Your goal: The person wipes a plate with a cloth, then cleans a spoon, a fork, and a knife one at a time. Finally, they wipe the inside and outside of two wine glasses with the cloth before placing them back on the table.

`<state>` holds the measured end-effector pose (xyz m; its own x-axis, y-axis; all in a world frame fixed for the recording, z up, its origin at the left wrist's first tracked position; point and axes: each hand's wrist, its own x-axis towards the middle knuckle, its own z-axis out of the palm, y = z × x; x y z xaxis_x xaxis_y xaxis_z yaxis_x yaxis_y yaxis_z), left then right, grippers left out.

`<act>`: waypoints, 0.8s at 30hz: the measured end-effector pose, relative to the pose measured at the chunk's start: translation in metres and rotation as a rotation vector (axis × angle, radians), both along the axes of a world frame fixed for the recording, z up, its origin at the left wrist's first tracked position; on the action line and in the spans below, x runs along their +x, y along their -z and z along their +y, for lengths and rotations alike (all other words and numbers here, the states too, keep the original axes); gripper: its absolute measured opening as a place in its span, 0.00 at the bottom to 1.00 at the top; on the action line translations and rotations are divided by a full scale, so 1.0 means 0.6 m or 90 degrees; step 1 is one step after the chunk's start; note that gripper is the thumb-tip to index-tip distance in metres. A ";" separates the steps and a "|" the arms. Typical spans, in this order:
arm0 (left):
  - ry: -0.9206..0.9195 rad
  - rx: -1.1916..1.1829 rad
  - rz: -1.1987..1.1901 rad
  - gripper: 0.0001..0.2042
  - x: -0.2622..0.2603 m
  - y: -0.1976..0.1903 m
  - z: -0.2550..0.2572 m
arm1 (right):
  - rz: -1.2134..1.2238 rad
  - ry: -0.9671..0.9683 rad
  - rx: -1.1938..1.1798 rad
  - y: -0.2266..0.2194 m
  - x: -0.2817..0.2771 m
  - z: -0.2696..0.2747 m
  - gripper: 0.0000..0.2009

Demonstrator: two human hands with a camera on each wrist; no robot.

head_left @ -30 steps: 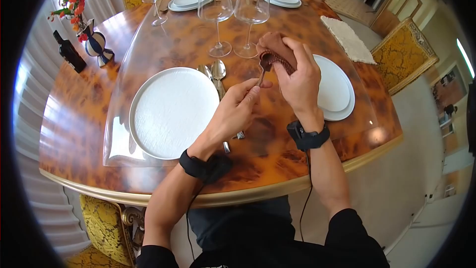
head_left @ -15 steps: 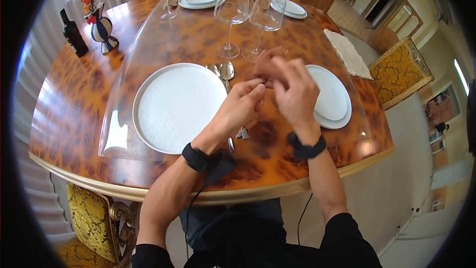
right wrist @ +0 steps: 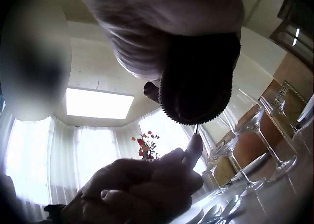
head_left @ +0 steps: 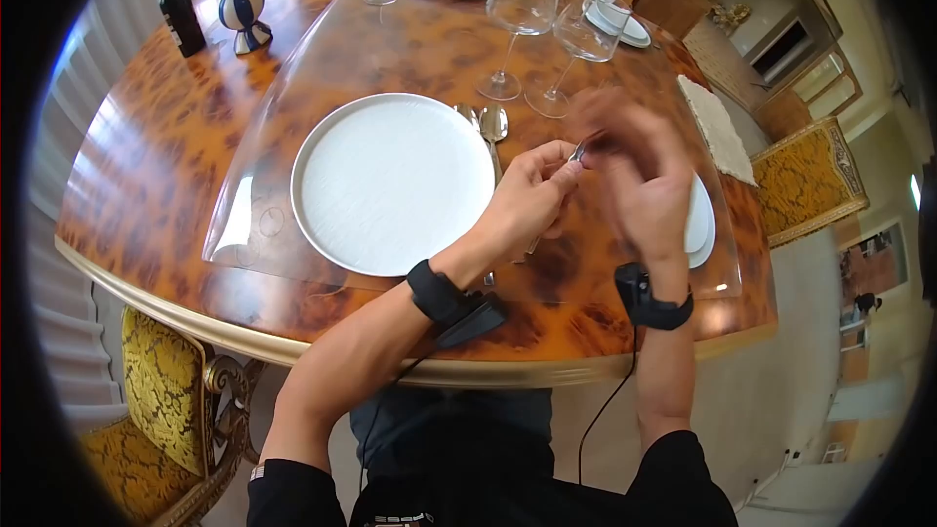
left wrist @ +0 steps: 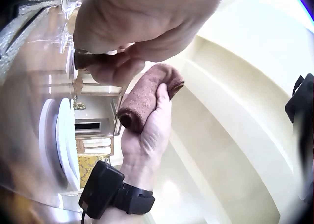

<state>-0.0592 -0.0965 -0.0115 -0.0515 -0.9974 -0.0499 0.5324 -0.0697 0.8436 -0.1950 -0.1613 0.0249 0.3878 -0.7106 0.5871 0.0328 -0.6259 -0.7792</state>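
My left hand (head_left: 532,195) pinches a slim metal piece of cutlery (head_left: 583,149) between thumb and fingers, its neck pointing up to the right. Its kind cannot be told, as its head is hidden. Motion blurs my right hand (head_left: 649,190), which holds a bunched brown cloth (left wrist: 147,94) right at the cutlery's upper end. In the right wrist view the cloth's serrated-looking edge overlaps the tip of the cutlery, just above the left fingertips. Left of the hands lies a large white plate (head_left: 390,185), with a spoon (head_left: 494,124) and other cutlery beside it.
Two stemmed glasses (head_left: 524,10) (head_left: 584,34) stand just beyond the hands. Stacked white plates (head_left: 699,224) are partly hidden behind the right hand. A dark bottle (head_left: 181,10) and a striped vase (head_left: 242,12) stand far left; a pale cloth (head_left: 715,127) lies at the right edge.
The head view has shifted, so the table setting appears moved. Both hands stay together; the right hand with the brown cloth has turned and moved over the cutlery's end, hiding its head.
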 end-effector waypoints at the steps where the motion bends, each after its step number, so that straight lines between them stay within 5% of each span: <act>1: -0.017 -0.013 -0.045 0.08 -0.003 0.002 -0.002 | 0.183 0.091 -0.191 -0.007 -0.001 0.013 0.19; 2: -0.035 -0.026 -0.091 0.09 -0.005 0.008 -0.003 | 0.368 0.181 -0.381 -0.014 -0.002 0.022 0.22; 9: -0.115 -0.162 -0.253 0.13 -0.009 0.033 -0.016 | 0.254 0.278 -0.377 -0.045 -0.001 -0.033 0.22; 13: -0.192 -0.214 -0.335 0.13 -0.012 0.039 -0.022 | 0.339 0.269 -0.382 -0.031 0.002 -0.002 0.21; 16: -0.060 -0.139 -0.281 0.14 -0.008 0.021 -0.004 | 0.373 0.478 -0.415 -0.056 -0.027 -0.099 0.18; 18: -0.077 -0.149 -0.275 0.15 -0.011 0.002 0.002 | 0.275 0.409 -0.181 -0.075 -0.045 -0.114 0.17; 24: -0.079 0.006 -0.102 0.16 0.004 0.008 -0.001 | -0.040 0.290 -0.213 -0.053 -0.076 -0.070 0.16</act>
<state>-0.0569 -0.0969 -0.0161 0.0811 -0.9951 -0.0569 0.3964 -0.0201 0.9179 -0.2405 -0.2036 0.0567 0.0427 -0.5693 0.8210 -0.2576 -0.8003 -0.5415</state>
